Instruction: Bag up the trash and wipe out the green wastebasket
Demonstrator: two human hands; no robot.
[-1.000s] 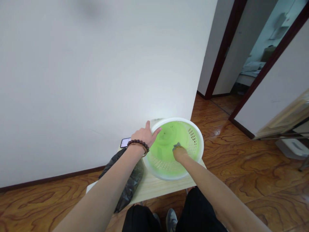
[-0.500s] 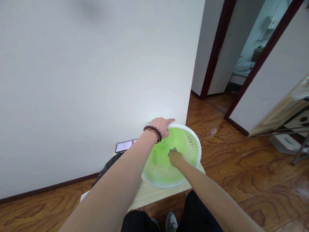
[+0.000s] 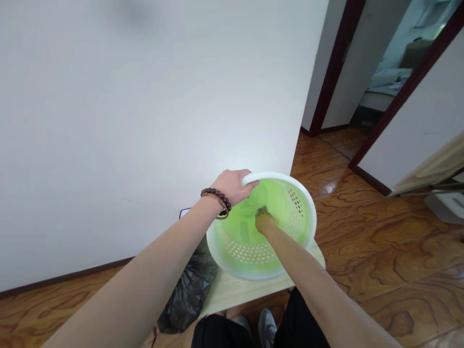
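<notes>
A round plastic basket (image 3: pixel 311 212), green inside with a white rim and perforated sides, stands on a small light wooden table (image 3: pixel 232 292), its opening facing me. My left hand (image 3: pixel 233 186), with a beaded bracelet on its wrist, is closed over the far left part of the rim, thumb on the inside. Down in the basket, my right hand (image 3: pixel 265 223) presses a small grey cloth (image 3: pixel 261 210) to the green inner surface. Most of the cloth is hidden by the fingers.
A black plastic bag (image 3: pixel 192 285) hangs over the table's left side, below my left forearm. A phone's corner (image 3: pixel 184 211) shows behind that arm. The white wall (image 3: pixel 181 121) rises right behind the table. On the right are wooden flooring (image 3: pixel 362 232) and a doorway.
My left hand has gone from pointing over the rim to gripping it. The basket appears more tilted. My right hand has moved slightly with the cloth inside. More of the black bag shows.
</notes>
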